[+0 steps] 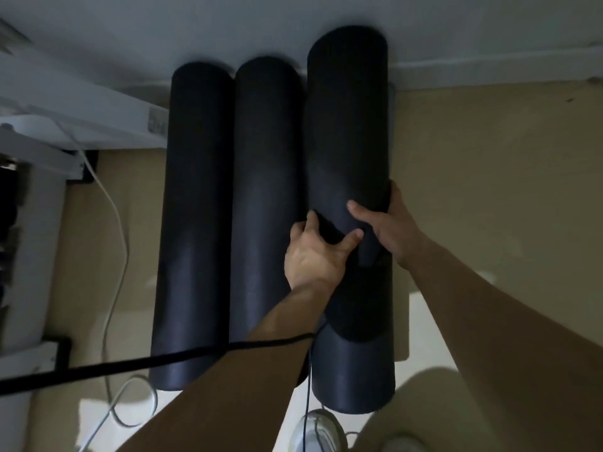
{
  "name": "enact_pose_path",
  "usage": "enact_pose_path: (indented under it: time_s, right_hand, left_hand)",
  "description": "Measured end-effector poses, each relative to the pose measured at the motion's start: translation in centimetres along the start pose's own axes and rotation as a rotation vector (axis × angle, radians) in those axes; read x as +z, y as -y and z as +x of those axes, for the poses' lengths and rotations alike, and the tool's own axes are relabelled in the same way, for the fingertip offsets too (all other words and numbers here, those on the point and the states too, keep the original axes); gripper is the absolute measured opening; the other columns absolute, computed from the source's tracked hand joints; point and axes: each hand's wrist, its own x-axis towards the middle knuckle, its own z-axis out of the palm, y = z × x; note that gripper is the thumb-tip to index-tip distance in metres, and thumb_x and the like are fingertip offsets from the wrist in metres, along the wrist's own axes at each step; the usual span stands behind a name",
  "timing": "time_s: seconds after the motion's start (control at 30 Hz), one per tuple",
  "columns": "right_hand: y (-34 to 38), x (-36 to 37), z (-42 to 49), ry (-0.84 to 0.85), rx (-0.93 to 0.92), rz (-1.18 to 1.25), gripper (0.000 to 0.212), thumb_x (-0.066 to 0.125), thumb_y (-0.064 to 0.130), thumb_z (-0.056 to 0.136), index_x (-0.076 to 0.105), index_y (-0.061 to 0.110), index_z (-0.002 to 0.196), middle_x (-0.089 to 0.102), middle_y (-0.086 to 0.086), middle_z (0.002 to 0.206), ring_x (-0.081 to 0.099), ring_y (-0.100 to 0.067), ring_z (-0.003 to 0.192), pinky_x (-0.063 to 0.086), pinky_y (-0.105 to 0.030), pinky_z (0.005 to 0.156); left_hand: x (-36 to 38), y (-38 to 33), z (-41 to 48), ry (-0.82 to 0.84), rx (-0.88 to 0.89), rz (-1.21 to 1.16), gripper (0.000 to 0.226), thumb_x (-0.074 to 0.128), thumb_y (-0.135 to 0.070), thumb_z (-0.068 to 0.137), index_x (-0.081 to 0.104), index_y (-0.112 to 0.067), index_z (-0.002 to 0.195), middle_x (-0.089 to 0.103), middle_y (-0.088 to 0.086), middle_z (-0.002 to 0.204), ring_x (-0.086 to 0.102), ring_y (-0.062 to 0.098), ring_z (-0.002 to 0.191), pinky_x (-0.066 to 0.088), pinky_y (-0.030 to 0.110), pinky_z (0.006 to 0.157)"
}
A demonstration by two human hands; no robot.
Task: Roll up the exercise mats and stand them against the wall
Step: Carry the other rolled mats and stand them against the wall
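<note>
Three rolled black exercise mats stand side by side against the pale wall point(293, 24): a left roll point(192, 207), a middle roll point(264, 177) and a right roll point(347, 125). My left hand point(315, 252) grips a dark strap or flap at the right roll's front, thumb and fingers curled round it. My right hand point(388, 230) wraps the right side of that same roll, thumb across its front. A black strap point(130, 362) runs from the lower left across my left forearm toward the roll.
White furniture point(81, 125) stands at the left with a white cable point(114, 223) trailing over the beige floor point(489, 190). A white shoe point(315, 432) shows at the bottom edge. A thin dark cord hangs beside the right roll's base.
</note>
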Motion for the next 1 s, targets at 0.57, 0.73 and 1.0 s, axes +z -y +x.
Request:
enact_pose_path:
  time_s: [0.57, 0.73, 1.0]
  right_hand:
    - [11.5, -1.9, -11.9, -0.079, 0.137, -0.972, 0.075, 0.050, 0.053, 0.102, 0.026, 0.008, 0.157, 0.039, -0.024, 0.151, 0.045, -0.047, 0.133, 0.040, -0.048, 0.106]
    - [22.6, -4.1, -20.7, -0.064, 0.062, -1.106, 0.065, 0.054, 0.045, 0.101, 0.036, 0.009, 0.151, 0.042, -0.023, 0.146, 0.048, -0.046, 0.129, 0.045, -0.050, 0.102]
    - [38.7, -4.5, -41.1, -0.127, 0.005, -1.166, 0.064, 0.054, 0.045, 0.100, 0.037, 0.014, 0.153, 0.039, -0.016, 0.150, 0.045, -0.040, 0.135, 0.043, -0.049, 0.104]
  left_hand:
    - [-13.1, -3.7, -5.0, 0.245, -0.028, 0.115, 0.071, 0.064, -0.048, 0.096, 0.040, -0.017, 0.155, 0.054, 0.005, 0.149, 0.053, 0.025, 0.134, 0.046, 0.030, 0.100]
    - [-22.6, -8.7, -13.2, 0.280, 0.109, 0.279, 0.071, 0.062, -0.048, 0.098, 0.038, -0.015, 0.156, 0.056, 0.007, 0.146, 0.055, 0.023, 0.131, 0.041, 0.025, 0.094]
    - [-37.3, -16.0, -28.9, 0.212, 0.283, 0.390, 0.067, 0.063, -0.048, 0.097, 0.046, -0.013, 0.151, 0.060, 0.009, 0.144, 0.057, 0.027, 0.129, 0.044, 0.032, 0.100]
